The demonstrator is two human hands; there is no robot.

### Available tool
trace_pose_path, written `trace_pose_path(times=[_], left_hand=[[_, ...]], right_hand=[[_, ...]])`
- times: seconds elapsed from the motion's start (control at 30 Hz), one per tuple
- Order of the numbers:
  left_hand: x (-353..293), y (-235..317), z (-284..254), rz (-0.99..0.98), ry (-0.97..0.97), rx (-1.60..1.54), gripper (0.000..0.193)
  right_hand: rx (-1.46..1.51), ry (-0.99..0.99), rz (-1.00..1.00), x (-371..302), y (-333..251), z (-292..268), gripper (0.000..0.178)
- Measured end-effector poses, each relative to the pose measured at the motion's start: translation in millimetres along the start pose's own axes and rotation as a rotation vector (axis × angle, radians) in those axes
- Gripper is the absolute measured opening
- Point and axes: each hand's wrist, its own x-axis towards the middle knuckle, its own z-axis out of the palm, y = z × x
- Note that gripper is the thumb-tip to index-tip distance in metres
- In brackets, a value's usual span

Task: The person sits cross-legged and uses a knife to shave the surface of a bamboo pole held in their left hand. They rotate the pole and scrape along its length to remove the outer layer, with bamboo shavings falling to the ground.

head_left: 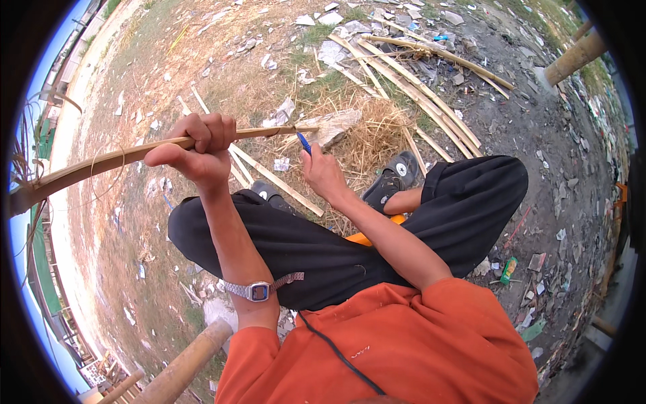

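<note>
My left hand [200,149] is wrapped round a long split bamboo strip [101,161], thumb stretched out toward the left. From the left rim the strip runs across to a thin end in front of my right hand [324,176]. My right fingers are closed on a slim tool with a blue handle [304,142]. Its tip meets the underside of the strip near a dark mark, possibly a joint; the blade, if any, is too small to make out. Below the strip's end lie a flat pale block [335,126] and a heap of straw-like shavings [383,128].
Several long bamboo strips [420,94] lie at the far right, and shorter ones [269,176] sit by my left shoe. Bamboo poles stand at the lower left [185,363] and upper right [575,59]. I sit on something orange [359,239]. Litter dots the ground.
</note>
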Motion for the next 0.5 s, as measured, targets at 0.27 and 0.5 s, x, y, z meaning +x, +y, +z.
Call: trace_pose_path(times=[0.27, 0.5], left_hand=[[0.5, 2.4, -2.2, 0.002, -0.11, -0.042, 0.07], [0.9, 2.3, -2.9, 0.026, -0.054, -0.009, 0.07]], right_hand=[[-0.028, -0.118, 0.033, -10.0, -33.6, -23.7, 0.033], [-0.07, -0.119, 0.013, -9.3, -38.8, -26.6, 0.031]])
